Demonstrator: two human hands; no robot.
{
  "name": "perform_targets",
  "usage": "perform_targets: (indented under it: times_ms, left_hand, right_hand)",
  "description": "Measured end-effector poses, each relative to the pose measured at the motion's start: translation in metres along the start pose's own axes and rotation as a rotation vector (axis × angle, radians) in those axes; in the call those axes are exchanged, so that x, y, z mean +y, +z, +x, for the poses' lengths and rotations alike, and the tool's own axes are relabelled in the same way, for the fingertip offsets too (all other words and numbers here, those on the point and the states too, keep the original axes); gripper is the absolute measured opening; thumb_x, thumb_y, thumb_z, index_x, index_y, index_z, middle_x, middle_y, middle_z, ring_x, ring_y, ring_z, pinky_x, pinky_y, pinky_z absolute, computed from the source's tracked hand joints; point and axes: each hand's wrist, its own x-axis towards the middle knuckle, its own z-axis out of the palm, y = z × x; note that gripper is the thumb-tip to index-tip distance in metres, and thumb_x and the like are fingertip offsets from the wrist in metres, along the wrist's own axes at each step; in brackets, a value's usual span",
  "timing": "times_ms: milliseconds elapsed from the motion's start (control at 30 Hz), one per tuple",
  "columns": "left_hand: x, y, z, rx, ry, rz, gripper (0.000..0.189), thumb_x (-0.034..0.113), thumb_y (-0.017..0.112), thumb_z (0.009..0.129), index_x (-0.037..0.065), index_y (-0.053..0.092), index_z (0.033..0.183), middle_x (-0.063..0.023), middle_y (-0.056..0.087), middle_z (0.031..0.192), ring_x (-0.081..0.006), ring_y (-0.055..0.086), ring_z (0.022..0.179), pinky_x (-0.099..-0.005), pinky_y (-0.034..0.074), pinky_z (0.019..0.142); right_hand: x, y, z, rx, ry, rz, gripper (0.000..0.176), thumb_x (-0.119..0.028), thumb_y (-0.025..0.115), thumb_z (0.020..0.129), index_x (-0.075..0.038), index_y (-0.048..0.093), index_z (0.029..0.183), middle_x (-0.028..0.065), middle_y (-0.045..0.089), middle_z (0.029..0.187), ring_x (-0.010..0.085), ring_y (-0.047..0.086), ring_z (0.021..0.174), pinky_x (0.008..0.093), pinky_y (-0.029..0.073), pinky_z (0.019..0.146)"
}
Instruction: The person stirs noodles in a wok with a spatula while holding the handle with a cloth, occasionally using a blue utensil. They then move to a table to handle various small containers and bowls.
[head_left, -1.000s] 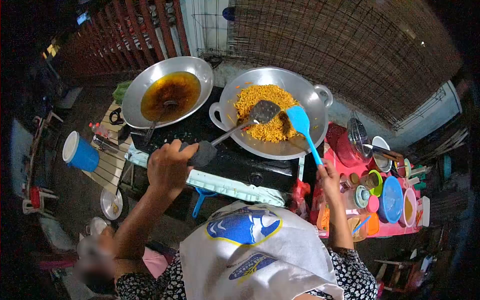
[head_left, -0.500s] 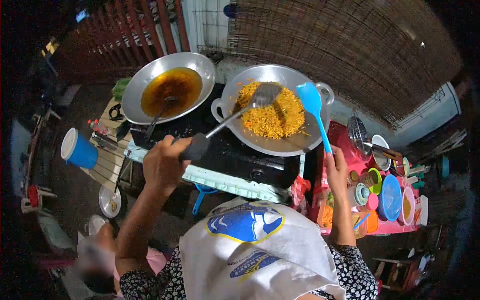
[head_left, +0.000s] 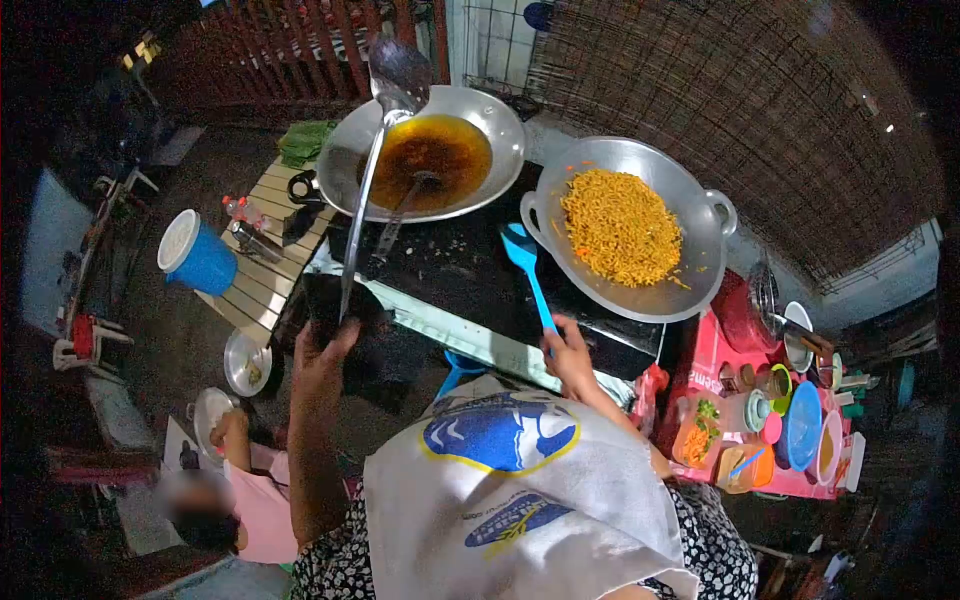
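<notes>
My left hand is wrapped round the dark handle of a metal spatula, whose broad blade is raised over the near-left rim of the oil wok. Brown-yellow oil fills its bottom, and another metal utensil rests in it. My right hand grips a blue spatula, its head beside the left handle of the noodle wok. Yellow noodles lie heaped in that wok.
Both woks stand on a black stove. At the right, a pink-covered table holds bowls, jars and chopped vegetables. A slatted table with a blue bucket is at left. Another person sits low at left.
The metal spatula has lifted out of the noodles and swung left, now upright. The blue spatula has moved left and lower, away from above the noodle wok. The view has shifted.
</notes>
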Motion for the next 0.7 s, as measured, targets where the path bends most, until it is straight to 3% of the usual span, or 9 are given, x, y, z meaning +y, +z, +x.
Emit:
perform_targets:
  times_ms: [233, 267, 300, 367, 400, 467, 567, 633, 700]
  left_hand:
    - [-0.010, -0.037, -0.003, -0.039, 0.134, 0.031, 0.025, 0.019, 0.064, 0.076, 0.005, 0.057, 0.096, 0.0026, 0.057, 0.084, -0.0067, 0.050, 0.074, -0.0227, 0.041, 0.066]
    - [-0.004, -0.043, -0.001, -0.058, 0.057, 0.054, 0.022, 0.018, 0.063, 0.076, 0.005, 0.058, 0.094, 0.0028, 0.056, 0.083, -0.0063, 0.050, 0.073, -0.0224, 0.040, 0.065]
    - [0.000, -0.045, -0.002, -0.074, -0.026, 0.077, 0.019, 0.016, 0.062, 0.077, 0.005, 0.059, 0.092, 0.0029, 0.056, 0.082, -0.0059, 0.049, 0.072, -0.0221, 0.040, 0.064]
    - [-0.001, -0.050, -0.002, -0.145, 0.003, -0.050, 0.016, 0.014, 0.060, 0.077, 0.004, 0.059, 0.089, 0.0031, 0.055, 0.079, -0.0054, 0.047, 0.070, -0.0216, 0.039, 0.063]
    - [-0.006, -0.050, 0.004, -0.145, -0.069, 0.034, 0.014, 0.014, 0.059, 0.077, 0.004, 0.059, 0.088, 0.0033, 0.055, 0.078, -0.0054, 0.047, 0.070, -0.0217, 0.039, 0.063]
    - [-0.025, -0.057, 0.017, -0.226, -0.072, 0.172, 0.014, 0.012, 0.058, 0.078, 0.003, 0.059, 0.088, 0.0034, 0.055, 0.077, -0.0055, 0.048, 0.070, -0.0221, 0.039, 0.064]
    - [-0.035, -0.054, 0.026, -0.338, -0.093, 0.051, 0.016, 0.013, 0.058, 0.080, 0.002, 0.059, 0.090, 0.0025, 0.056, 0.080, -0.0055, 0.049, 0.072, -0.0215, 0.040, 0.066]
    - [-0.046, -0.049, 0.035, -0.381, -0.122, 0.085, 0.018, 0.014, 0.058, 0.080, 0.002, 0.058, 0.093, 0.0018, 0.057, 0.082, -0.0052, 0.050, 0.073, -0.0206, 0.041, 0.066]
    - [-0.059, -0.037, 0.043, -0.483, -0.144, 0.066, 0.019, 0.015, 0.059, 0.080, 0.001, 0.058, 0.093, 0.0017, 0.058, 0.082, -0.0054, 0.050, 0.072, -0.0205, 0.041, 0.066]
  right_hand:
    - [0.037, 0.075, 0.110, 0.183, -0.083, 0.101, 0.028, -0.014, 0.046, 0.085, -0.012, 0.034, 0.111, 0.0021, 0.046, 0.066, 0.0085, 0.039, 0.045, 0.0226, 0.029, 0.037]
    - [0.025, 0.083, 0.103, 0.246, -0.089, -0.179, 0.039, -0.014, 0.049, 0.083, -0.008, 0.032, 0.117, 0.0030, 0.046, 0.069, 0.0108, 0.043, 0.050, 0.0251, 0.036, 0.042]
    - [0.032, 0.079, 0.107, 0.248, -0.090, -0.176, 0.039, -0.014, 0.049, 0.083, -0.008, 0.032, 0.117, 0.0030, 0.046, 0.069, 0.0108, 0.043, 0.050, 0.0251, 0.036, 0.042]
    - [0.051, 0.067, 0.117, 0.209, -0.106, -0.403, 0.054, -0.022, 0.054, 0.078, -0.002, 0.032, 0.123, 0.0191, 0.055, 0.088, 0.0298, 0.055, 0.084, 0.0360, 0.042, 0.073]
    - [0.014, 0.072, 0.085, 0.182, -0.112, -0.497, 0.056, -0.026, 0.054, 0.077, -0.002, 0.034, 0.123, 0.0228, 0.052, 0.101, 0.0327, 0.051, 0.097, 0.0356, 0.038, 0.083]
    - [0.008, 0.068, 0.074, 0.176, -0.169, -0.536, 0.055, -0.026, 0.054, 0.077, -0.002, 0.035, 0.123, 0.0228, 0.052, 0.103, 0.0325, 0.051, 0.098, 0.0354, 0.039, 0.082]
    - [0.001, 0.067, 0.059, 0.203, -0.270, -0.715, 0.051, -0.025, 0.054, 0.078, -0.001, 0.038, 0.121, 0.0219, 0.050, 0.109, 0.0296, 0.051, 0.100, 0.0344, 0.040, 0.082]
    - [-0.012, 0.079, 0.043, -0.064, -0.286, -0.316, 0.047, -0.027, 0.052, 0.082, -0.002, 0.040, 0.120, 0.0165, 0.050, 0.111, 0.0239, 0.050, 0.101, 0.0337, 0.041, 0.081]
    - [-0.063, 0.103, -0.002, -0.356, -0.137, 0.001, 0.047, -0.030, 0.048, 0.085, -0.005, 0.037, 0.123, 0.0111, 0.051, 0.111, 0.0188, 0.049, 0.102, 0.0316, 0.040, 0.083]
